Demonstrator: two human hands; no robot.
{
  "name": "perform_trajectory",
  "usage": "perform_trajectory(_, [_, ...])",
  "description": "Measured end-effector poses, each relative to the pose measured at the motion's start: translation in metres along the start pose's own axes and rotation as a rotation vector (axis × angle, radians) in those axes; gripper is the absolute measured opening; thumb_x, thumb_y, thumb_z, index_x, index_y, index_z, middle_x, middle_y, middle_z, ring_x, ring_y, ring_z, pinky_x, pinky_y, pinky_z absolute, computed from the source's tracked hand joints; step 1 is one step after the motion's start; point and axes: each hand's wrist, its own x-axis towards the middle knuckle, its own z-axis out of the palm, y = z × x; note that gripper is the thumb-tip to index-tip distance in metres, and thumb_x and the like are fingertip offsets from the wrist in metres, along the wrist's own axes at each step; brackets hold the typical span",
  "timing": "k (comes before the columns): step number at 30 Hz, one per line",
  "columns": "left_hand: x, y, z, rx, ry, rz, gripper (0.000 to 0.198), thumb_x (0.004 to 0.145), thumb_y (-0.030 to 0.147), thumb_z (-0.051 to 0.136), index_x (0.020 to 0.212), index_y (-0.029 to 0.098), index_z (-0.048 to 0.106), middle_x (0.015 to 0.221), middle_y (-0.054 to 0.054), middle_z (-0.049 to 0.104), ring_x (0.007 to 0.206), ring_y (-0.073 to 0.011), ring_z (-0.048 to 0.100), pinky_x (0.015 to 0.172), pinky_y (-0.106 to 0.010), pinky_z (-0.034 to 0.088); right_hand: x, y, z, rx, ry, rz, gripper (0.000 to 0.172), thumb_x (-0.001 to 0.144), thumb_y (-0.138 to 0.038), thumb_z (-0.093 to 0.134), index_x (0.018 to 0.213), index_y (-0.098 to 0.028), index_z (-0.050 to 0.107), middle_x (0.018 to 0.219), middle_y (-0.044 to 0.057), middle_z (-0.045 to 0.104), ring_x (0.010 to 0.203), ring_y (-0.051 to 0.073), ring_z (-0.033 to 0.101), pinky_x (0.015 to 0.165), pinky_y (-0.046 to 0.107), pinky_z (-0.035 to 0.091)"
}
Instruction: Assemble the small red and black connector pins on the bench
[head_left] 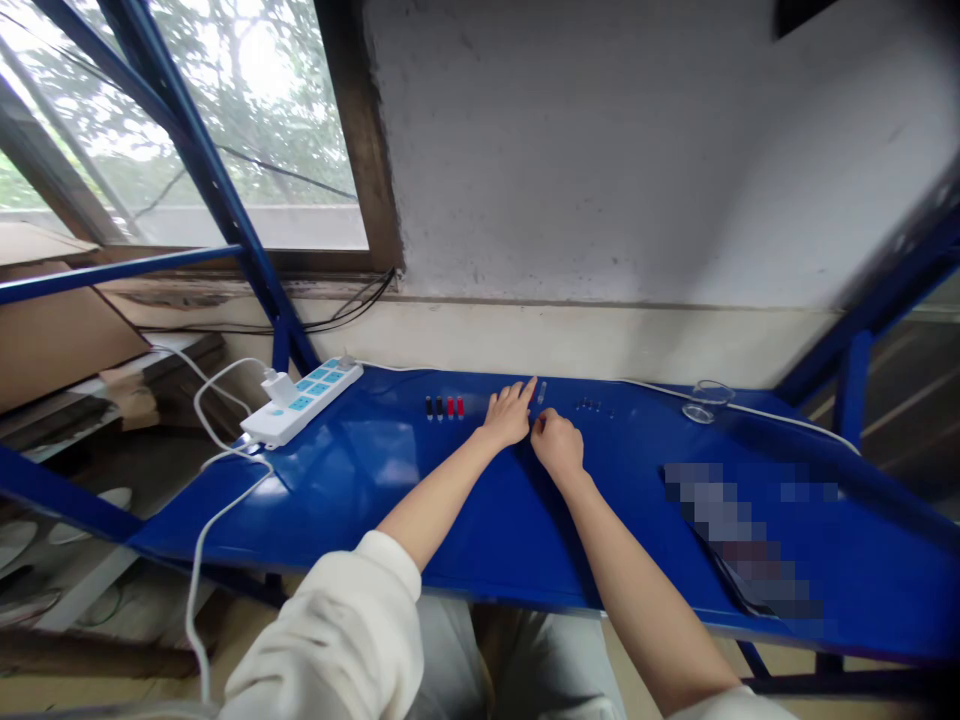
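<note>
Clear and slim, a small tube [542, 392] lies on the blue tabletop [360, 500] a little right of the middle of the frame, just beyond where two bare hands come together. Its long axis runs nearly up and down the frame, leaning slightly right at the top. From the left hand [510, 412] it lies just to the right of the fingertips; from the right hand [561, 443] it lies up and slightly left, past the bent knuckles. Of the two, the left hand's fingers look nearer to it, though both are close.

Left fingers reach toward the upper right of the frame, stretched out and a little fanned. A bit of red [533, 394] shows right beside them, between the hand and the clear tube; whether they pinch it or only rest against it, I cannot tell. Right fingers are curled inward, facing the left hand, and whether anything is pinched there is hidden.

Left of the hands, near the middle of the frame, two black tubes [434, 407] and two red tubes [455, 407] stand out in a row, well apart from the fingers. Right of the hands are some tiny pieces [591, 405], too small to make out.
</note>
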Motion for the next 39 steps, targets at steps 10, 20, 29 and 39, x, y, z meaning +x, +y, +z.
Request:
perform_trajectory(10, [0.016, 0.009, 0.005, 0.072, 0.096, -0.097, 0.025, 0.084, 0.016, 0.036, 0.102, 0.018, 0.053, 0.099, -0.008, 0.058, 0.096, -0.0215, 0.050, 0.083, -0.036, 0.035, 0.001, 0.002, 0.005, -0.022, 0.054, -0.023, 0.024, 0.081, -0.020, 0.037, 0.092, -0.013, 0.057, 0.091, 0.013, 0.061, 0.089, 0.022, 0.053, 0.071, 0.031, 0.035])
perform_trajectory(20, [-0.020, 0.005, -0.011, -0.132, 0.210, -0.196, 0.013, 0.083, 0.018, 0.041, 0.089, 0.018, 0.052, 0.091, -0.007, 0.060, 0.083, -0.0173, 0.057, 0.074, -0.029, 0.041, 0.012, 0.008, 0.034, -0.008, 0.021, -0.004, 0.044, 0.087, -0.034, 0.029, 0.124, -0.018, 0.045, 0.134, 0.013, 0.036, 0.125, 0.027, 0.024, 0.097, 0.049, 0.018])
perform_trajectory(29, [-0.058, -0.013, -0.009, -0.728, 0.442, -0.407, 0.004, 0.073, 0.017, 0.055, 0.077, 0.016, 0.056, 0.074, -0.002, 0.059, 0.054, -0.0084, 0.053, 0.056, -0.023, 0.045, 0.022, 0.008, 0.038, 0.006, -0.116, 0.003, 0.052, 0.089, -0.043, 0.017, 0.133, -0.021, 0.032, 0.140, 0.010, 0.027, 0.130, 0.027, 0.012, 0.099, 0.057, 0.007])
perform_trajectory(39, [-0.060, -0.003, -0.020, -1.265, 0.362, -0.632, 0.005, 0.071, 0.013, 0.057, 0.075, 0.011, 0.054, 0.067, -0.003, 0.061, 0.042, -0.0057, 0.052, 0.044, -0.019, 0.042, 0.029, 0.011, 0.041, 0.025, -0.173, -0.004, 0.053, 0.088, -0.045, 0.016, 0.134, -0.023, 0.031, 0.142, 0.006, 0.025, 0.131, 0.025, 0.012, 0.099, 0.058, 0.005])
